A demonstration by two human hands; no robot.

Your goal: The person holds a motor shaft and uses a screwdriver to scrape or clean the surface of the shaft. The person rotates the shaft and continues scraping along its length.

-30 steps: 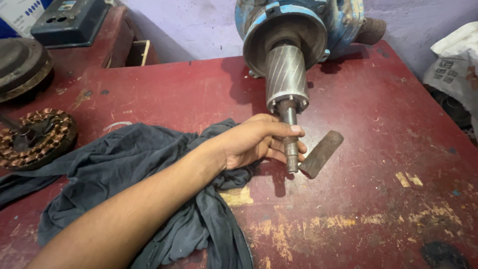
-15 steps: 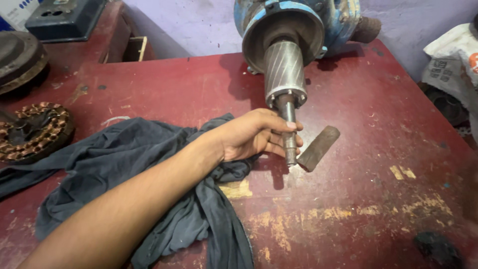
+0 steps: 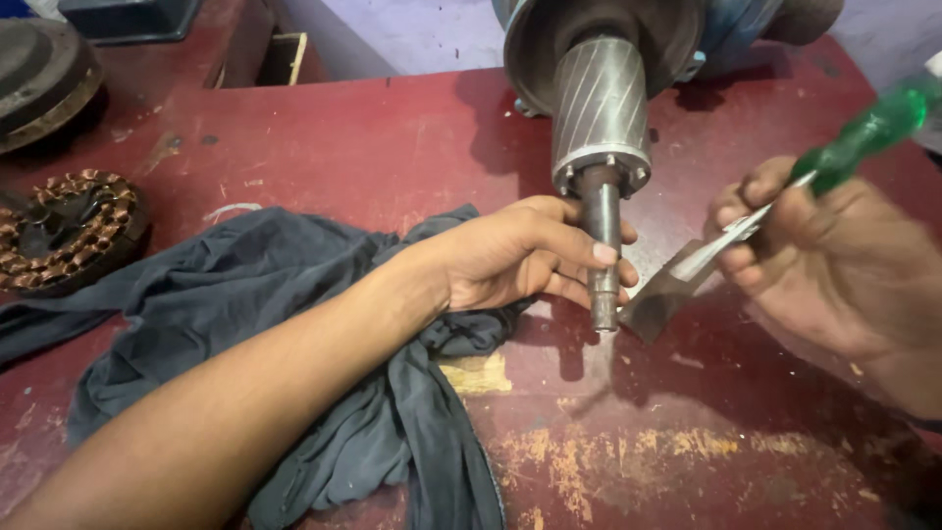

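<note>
We find the left hand (image 3: 520,257) reaching across a dark grey cloth (image 3: 294,334) on the worn red table (image 3: 324,137), its fingers curled around the steel shaft (image 3: 602,245) that juts from the ribbed rotor (image 3: 601,108) of the blue motor housing (image 3: 731,34). The right hand (image 3: 834,255) is closed on a green-handled screwdriver (image 3: 834,162), its tip lying on a flat metal bar (image 3: 672,290) just beside the shaft's end. A copper-wound stator (image 3: 64,231) sits well apart at the left edge.
</note>
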